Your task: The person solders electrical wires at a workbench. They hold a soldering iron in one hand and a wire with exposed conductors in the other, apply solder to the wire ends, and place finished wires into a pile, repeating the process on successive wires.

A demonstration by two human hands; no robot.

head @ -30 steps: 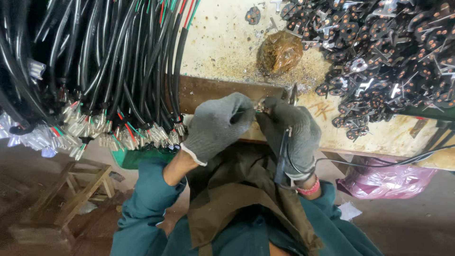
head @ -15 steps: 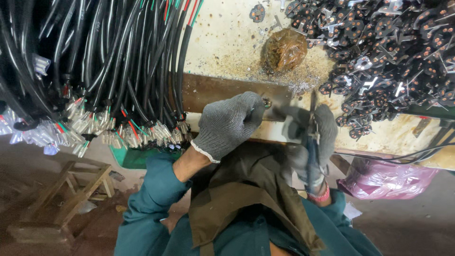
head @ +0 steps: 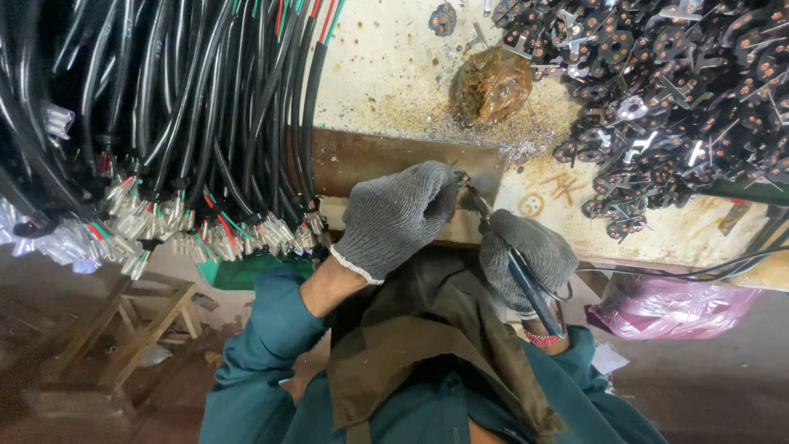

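Both my hands wear grey knit gloves and meet at the front edge of the workbench [head: 386, 74]. My left hand [head: 399, 215] is closed around a small metal part [head: 461, 177] that shows only at the fingertips. In my right hand [head: 526, 256] are pliers with dark blue handles [head: 534, 289]. Their jaws reach up to the small part at my left fingertips. A brown metal plate [head: 362, 160] lies on the bench just behind my hands.
A thick bundle of black cables [head: 156, 115] with clear-sleeved terminals hangs over the bench at left. A heap of small black plug inserts [head: 682, 90] fills the right. A brownish lump [head: 491, 82] sits behind the plate. A pink bag [head: 674, 306] and a wooden stool [head: 123, 337] are below.
My right hand has dropped lower and turned, so the pliers' handles now point down toward me. My left hand stays closed at the bench edge.
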